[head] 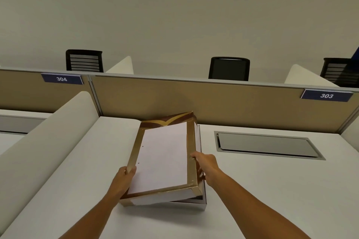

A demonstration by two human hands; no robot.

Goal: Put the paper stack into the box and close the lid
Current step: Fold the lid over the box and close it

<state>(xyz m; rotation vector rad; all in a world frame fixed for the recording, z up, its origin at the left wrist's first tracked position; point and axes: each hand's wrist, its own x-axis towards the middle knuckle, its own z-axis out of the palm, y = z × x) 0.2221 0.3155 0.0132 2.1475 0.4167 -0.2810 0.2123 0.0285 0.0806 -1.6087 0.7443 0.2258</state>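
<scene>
At the lower centre of the frame, on the white desk surface (pixel 252 190), sits a flat rectangular gift box with gold edges and a brown-and-gold patterned flap (pixel 191 153). The white paper stack with two punched holes near its left edge (pixel 164 156) lies inside the gold frame, filling most of it, and the whole gold-rimmed part is tilted, its near right corner raised above a grey-white piece (pixel 203 203) that lies flat on the desk beneath. Whether the tilted part is the tray and the flat piece the lid, or the other way round, is hard to judge from this angle.

The left hand (pixel 125 177) grips the box's left rim near the front, thumb curled over the top edge and fingers hidden below. The right hand (pixel 205 164) pinches the right rim halfway along, thumb on the gold edge and fingers wrapped down the outer side between the two pieces.

The likely trouble from here is the tilt. If the raised part tips further toward the lower left of the frame, the loose sheets could slide against that rim or fan out over it. A corner set down off its mate would leave the box skewed and stop the closing. The right fingers, tucked between the two pieces, could be pinched as they come together.
</scene>
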